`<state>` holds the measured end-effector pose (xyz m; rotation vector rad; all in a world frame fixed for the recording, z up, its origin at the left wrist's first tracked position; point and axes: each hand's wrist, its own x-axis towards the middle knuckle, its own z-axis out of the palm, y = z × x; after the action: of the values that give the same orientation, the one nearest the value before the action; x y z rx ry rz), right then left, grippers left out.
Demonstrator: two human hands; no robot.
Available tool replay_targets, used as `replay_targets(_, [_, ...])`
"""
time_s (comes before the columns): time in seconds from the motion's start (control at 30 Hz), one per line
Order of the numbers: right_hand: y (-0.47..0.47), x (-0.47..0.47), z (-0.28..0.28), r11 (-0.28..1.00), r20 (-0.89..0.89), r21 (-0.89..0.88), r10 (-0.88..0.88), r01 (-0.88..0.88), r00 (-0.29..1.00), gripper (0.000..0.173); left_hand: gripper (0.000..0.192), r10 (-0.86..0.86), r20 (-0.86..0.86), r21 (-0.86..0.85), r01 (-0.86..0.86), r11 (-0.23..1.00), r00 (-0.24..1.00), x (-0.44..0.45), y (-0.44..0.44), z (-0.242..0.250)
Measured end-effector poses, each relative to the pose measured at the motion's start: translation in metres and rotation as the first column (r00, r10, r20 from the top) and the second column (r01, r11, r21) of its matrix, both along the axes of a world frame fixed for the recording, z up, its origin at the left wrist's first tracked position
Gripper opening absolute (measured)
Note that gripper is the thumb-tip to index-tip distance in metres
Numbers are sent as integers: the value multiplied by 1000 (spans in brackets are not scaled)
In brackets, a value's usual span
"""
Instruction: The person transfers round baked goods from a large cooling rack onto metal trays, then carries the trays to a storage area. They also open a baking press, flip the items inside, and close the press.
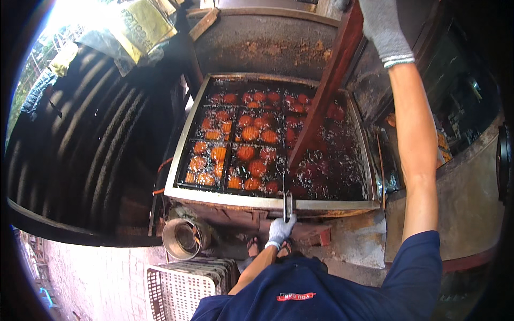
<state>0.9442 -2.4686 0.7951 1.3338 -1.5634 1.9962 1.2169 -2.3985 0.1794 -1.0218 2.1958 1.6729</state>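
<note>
Before me is a wide metal-rimmed frying vat (225, 197) of dark, bubbling oil. Round orange-brown food pieces (257, 167) lie in the oil within the dark dividers of a metal rack (227, 160); those at right look darker and blurred. My gloved left hand (281, 232) grips a narrow metal handle (288, 205) at the middle of the front rim. At the top edge, my gloved right hand (383, 30) is around a reddish wooden beam (331, 80), its fingers partly cut off by the frame. The beam slants down over the vat, its lower end near the handle's line.
A metal pot (170, 237) stands below the vat's front left corner, beside stacked plastic crates (182, 287). Dark corrugated sheeting (92, 148) fills the left. Behind the vat rises a stained metal panel (265, 50). At right is a curved counter surface (466, 208).
</note>
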Motion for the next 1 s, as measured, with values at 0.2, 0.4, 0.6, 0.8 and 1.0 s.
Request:
replay_targets(0.2, [4,7,-7,998,-29,-9,-67,67,997,17,74,26,29,44,-27,999,999,0,2,12])
replay_targets(0.4, [4,11,-13,991,10,-75,-108,108,994,20,73,35,28,49,-36,998,999,0,4,12])
replay_targets(0.6, [12,-7,-14,980,-92,189,76,-58,993,26,64,-81,-52,-40,79,996,995,-6,9,-27])
replay_targets(0.8, [-9,-58,-9,835,167,91,524,-543,835,19,77,30,-30,-24,-30,999,999,10,14,-4])
replay_targets(1.0, [-28,-72,-5,843,179,88,511,-531,841,21,85,142,-140,-151,-163,975,980,5,17,-3])
